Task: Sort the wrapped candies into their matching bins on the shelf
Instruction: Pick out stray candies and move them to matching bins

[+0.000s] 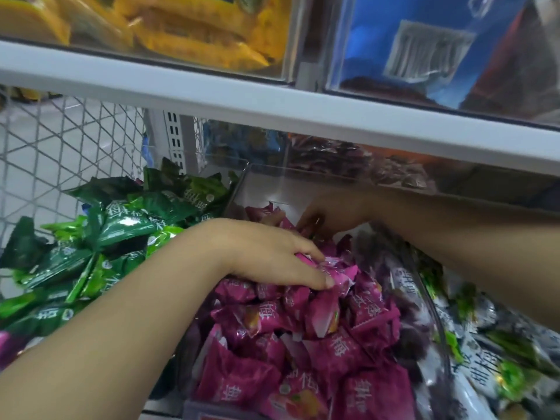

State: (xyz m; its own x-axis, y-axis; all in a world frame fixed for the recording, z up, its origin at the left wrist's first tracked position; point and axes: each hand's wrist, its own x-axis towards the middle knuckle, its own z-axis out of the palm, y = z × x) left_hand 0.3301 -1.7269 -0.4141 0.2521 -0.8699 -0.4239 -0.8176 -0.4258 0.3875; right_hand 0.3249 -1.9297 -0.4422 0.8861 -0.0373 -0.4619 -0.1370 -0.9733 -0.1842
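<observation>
Centre bin point(428, 310) holds candy heap point(306, 338); second candy pile point(106, 237) left of it, third pile point(491, 353) right. Shelf board point(272, 98) overhead. Mesh panel point(60, 140) far left, behind second candy pile.

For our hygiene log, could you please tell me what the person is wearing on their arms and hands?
Both forearms are bare as far as the frame shows: no sleeves, gloves, watch or bracelet. The left hand carries no ring that shows, and its visible nail is unpainted. The right hand is in shadow, so rings there cannot be ruled out.
</observation>
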